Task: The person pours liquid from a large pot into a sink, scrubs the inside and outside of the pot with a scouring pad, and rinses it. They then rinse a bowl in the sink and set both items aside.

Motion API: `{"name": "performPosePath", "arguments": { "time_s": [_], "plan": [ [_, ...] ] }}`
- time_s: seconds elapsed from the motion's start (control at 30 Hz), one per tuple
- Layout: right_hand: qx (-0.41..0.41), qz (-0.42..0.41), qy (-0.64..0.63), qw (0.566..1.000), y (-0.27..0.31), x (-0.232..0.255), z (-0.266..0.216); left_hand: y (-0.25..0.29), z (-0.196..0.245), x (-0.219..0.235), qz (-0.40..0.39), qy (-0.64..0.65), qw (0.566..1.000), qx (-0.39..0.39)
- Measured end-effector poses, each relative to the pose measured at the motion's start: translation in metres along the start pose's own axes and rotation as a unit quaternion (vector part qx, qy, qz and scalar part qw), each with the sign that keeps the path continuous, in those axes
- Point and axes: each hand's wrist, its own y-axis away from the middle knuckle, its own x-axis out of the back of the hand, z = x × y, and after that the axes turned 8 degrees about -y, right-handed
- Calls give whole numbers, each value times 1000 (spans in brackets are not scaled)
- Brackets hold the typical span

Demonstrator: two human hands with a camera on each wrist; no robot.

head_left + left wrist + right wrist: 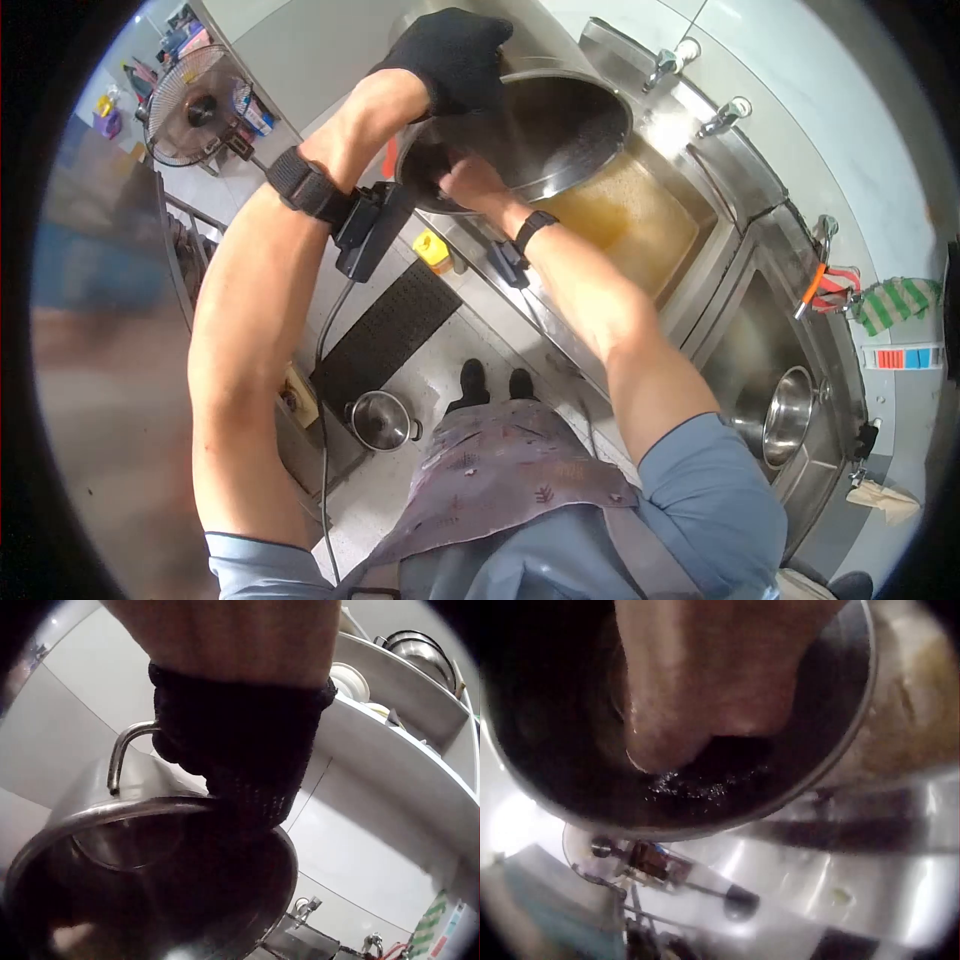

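Broad rectangular stainless-steel sink (703,212), cloudy yellowish water (612,215) in it. Tall cylindrical stainless-steel pot (565,125) tilted over sink's left end in head view, probably so arm can reach inside and drips land in sink. Black-gloved left hand (450,58) grasps pot's top edge by bent metal handle (118,757), seemingly steadying it (glove perhaps for grip). Bare right hand (472,182) inside pot; fingers hidden, cannot tell whether holding anything.

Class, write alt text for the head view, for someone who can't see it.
A bare right hand reaches inside a large, tipped metal pot at a sink holding yellowish liquid; the black-gloved left hand holds the pot near its rim.
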Motion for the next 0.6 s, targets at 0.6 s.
{"name": "performPosePath", "arguments": {
  "time_s": [0.6],
  "plan": [
    [-72,108,-44,991,33,-10,66,32,43,-20,127,118,984,-47]
  ]
}}
